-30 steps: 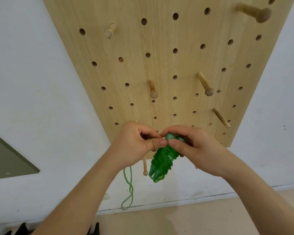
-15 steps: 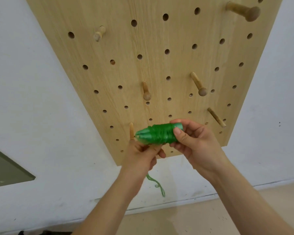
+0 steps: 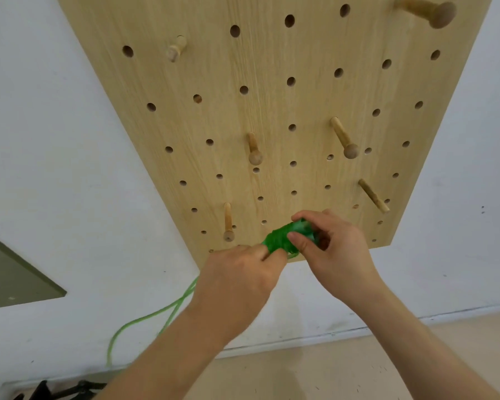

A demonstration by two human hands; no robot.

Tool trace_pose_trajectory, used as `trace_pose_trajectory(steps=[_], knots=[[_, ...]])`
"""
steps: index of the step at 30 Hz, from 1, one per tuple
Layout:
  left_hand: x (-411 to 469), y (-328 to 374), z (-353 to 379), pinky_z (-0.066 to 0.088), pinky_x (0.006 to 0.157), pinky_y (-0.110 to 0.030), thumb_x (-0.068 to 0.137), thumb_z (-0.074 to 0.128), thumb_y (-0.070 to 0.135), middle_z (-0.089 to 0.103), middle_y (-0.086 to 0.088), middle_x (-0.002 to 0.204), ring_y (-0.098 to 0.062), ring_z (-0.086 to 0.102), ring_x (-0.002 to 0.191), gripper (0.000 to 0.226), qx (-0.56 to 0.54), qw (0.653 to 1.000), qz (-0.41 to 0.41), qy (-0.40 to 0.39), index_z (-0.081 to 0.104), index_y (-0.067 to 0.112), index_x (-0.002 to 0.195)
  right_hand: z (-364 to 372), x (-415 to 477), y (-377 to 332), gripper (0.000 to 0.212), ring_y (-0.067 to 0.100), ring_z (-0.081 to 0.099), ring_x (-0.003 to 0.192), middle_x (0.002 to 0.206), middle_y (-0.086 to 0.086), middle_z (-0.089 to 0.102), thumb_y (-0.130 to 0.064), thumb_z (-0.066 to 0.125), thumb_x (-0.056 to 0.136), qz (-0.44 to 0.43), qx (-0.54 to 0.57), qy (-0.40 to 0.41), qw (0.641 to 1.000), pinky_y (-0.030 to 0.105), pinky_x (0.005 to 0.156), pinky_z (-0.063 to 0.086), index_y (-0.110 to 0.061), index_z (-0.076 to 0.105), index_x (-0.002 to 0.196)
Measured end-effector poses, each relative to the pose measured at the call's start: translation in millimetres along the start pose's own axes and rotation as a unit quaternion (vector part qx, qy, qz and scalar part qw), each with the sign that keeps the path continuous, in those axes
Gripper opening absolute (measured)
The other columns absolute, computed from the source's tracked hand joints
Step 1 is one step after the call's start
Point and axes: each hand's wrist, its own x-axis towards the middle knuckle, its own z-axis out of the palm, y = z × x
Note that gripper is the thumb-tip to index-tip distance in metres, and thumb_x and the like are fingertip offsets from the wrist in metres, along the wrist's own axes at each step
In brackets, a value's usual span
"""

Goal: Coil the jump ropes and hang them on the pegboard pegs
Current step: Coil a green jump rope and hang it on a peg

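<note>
A green jump rope [image 3: 282,239], its cord wound round the handles into a tight bundle, lies sideways in front of the lower edge of the wooden pegboard [image 3: 272,96]. My right hand [image 3: 332,249] grips the bundle's right end with thumb and fingers. My left hand [image 3: 237,281] holds its left end, fingers curled over the cord. A loose loop of green cord [image 3: 156,316] trails down and left from behind my left wrist. The nearest peg [image 3: 228,222] sticks out just left of the bundle.
Several more wooden pegs stand out of the board: one at the centre [image 3: 254,148], one to the right [image 3: 344,138], a thin one at the lower right [image 3: 373,195], a large one at the top right [image 3: 427,10]. A dark object [image 3: 61,389] lies by the floor.
My left hand has swung from under the bundle to its left end. The trailing cord now stretches out to the lower left in a longer loop. The bundle stays sideways in my right hand.
</note>
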Motion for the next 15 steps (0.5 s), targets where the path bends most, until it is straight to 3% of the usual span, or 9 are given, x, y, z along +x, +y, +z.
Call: trace_pose_trajectory(steps=[1, 4, 6, 8, 10, 12, 14, 15], knots=[[1.7, -4.4, -0.6, 0.020, 0.041, -0.020, 0.077, 0.074, 0.026, 0.045, 0.007, 0.051, -0.014, 0.044, 0.041, 0.011, -0.006, 1.000, 0.010, -0.012, 0.066, 0.024, 0.069, -1.8, 0.1, -1.4, 0.022, 0.006, 0.052, 0.067, 0.083, -0.003, 0.057, -0.019, 0.072, 0.085, -0.012, -0.018, -0.007, 1.000, 0.012, 0.060, 0.042, -0.022, 0.069, 0.106], [12.7, -12.5, -7.6, 0.039, 0.045, -0.024, 0.090, 0.047, 0.044, 0.059, 0.010, 0.061, -0.013, 0.056, 0.055, 0.032, -0.073, 0.996, -0.033, -0.043, 0.072, 0.029, 0.076, -7.1, 1.2, -7.5, 0.021, 0.006, 0.049, 0.065, 0.079, -0.002, 0.054, -0.016, 0.071, 0.086, -0.060, -0.057, -0.026, 0.996, 0.010, 0.060, 0.039, -0.020, 0.070, 0.107], [24.4, -17.8, -18.0, 0.047, 0.063, -0.031, 0.089, 0.056, 0.047, 0.068, 0.010, 0.072, -0.011, 0.060, 0.066, 0.025, -0.137, 0.985, -0.082, -0.071, 0.075, 0.031, 0.088, -11.3, 1.3, -10.5, 0.023, 0.003, 0.048, 0.064, 0.079, -0.006, 0.052, -0.012, 0.070, 0.086, -0.087, -0.062, -0.035, 0.994, 0.008, 0.061, 0.038, -0.018, 0.070, 0.109], [33.6, -22.3, -24.7, 0.044, 0.067, -0.023, 0.082, 0.067, 0.047, 0.069, 0.013, 0.074, -0.004, 0.060, 0.068, 0.022, -0.205, 0.966, -0.137, -0.075, 0.076, 0.029, 0.092, -15.2, -1.6, -12.4, 0.025, -0.001, 0.049, 0.067, 0.080, -0.015, 0.048, -0.011, 0.068, 0.087, -0.110, -0.065, -0.052, 0.990, 0.006, 0.062, 0.039, -0.017, 0.070, 0.112], [41.8, -29.3, -27.8, 0.045, 0.068, -0.015, 0.072, 0.078, 0.041, 0.067, 0.018, 0.073, 0.003, 0.060, 0.073, 0.022, -0.300, 0.926, -0.189, -0.129, 0.076, 0.028, 0.090, -18.8, -5.2, -15.2, 0.025, -0.002, 0.051, 0.072, 0.081, -0.018, 0.048, -0.018, 0.062, 0.088, -0.134, -0.062, -0.072, 0.986, 0.006, 0.063, 0.039, -0.019, 0.069, 0.112], [49.2, -38.9, -32.1, 0.051, 0.077, -0.019, 0.066, 0.084, 0.033, 0.071, 0.015, 0.076, 0.003, 0.065, 0.077, 0.022, -0.385, 0.881, -0.190, -0.196, 0.077, 0.027, 0.087, -26.6, -3.7, -19.5, 0.022, 0.002, 0.052, 0.071, 0.080, -0.015, 0.052, -0.017, 0.061, 0.091, -0.119, -0.024, -0.116, 0.986, 0.010, 0.064, 0.040, -0.023, 0.070, 0.110], [52.7, -49.0, -33.1, 0.054, 0.083, -0.028, 0.066, 0.082, 0.027, 0.074, 0.006, 0.077, -0.006, 0.068, 0.078, 0.017, -0.473, 0.827, -0.151, -0.264, 0.078, 0.022, 0.082, -37.2, 1.1, -22.5, 0.020, 0.004, 0.055, 0.068, 0.080, -0.011, 0.059, -0.010, 0.063, 0.091, -0.063, 0.086, -0.201, 0.974, 0.014, 0.064, 0.043, -0.021, 0.071, 0.106], [52.1, -52.6, -30.5, 0.054, 0.078, -0.027, 0.066, 0.080, 0.028, 0.074, 0.002, 0.074, -0.009, 0.067, 0.072, 0.016, -0.521, 0.795, -0.131, -0.280, 0.078, 0.019, 0.079, -41.0, 3.4, -21.6, 0.019, 0.005, 0.056, 0.067, 0.081, -0.006, 0.063, -0.008, 0.064, 0.091, -0.038, 0.162, -0.237, 0.957, 0.017, 0.063, 0.045, -0.018, 0.072, 0.105]])
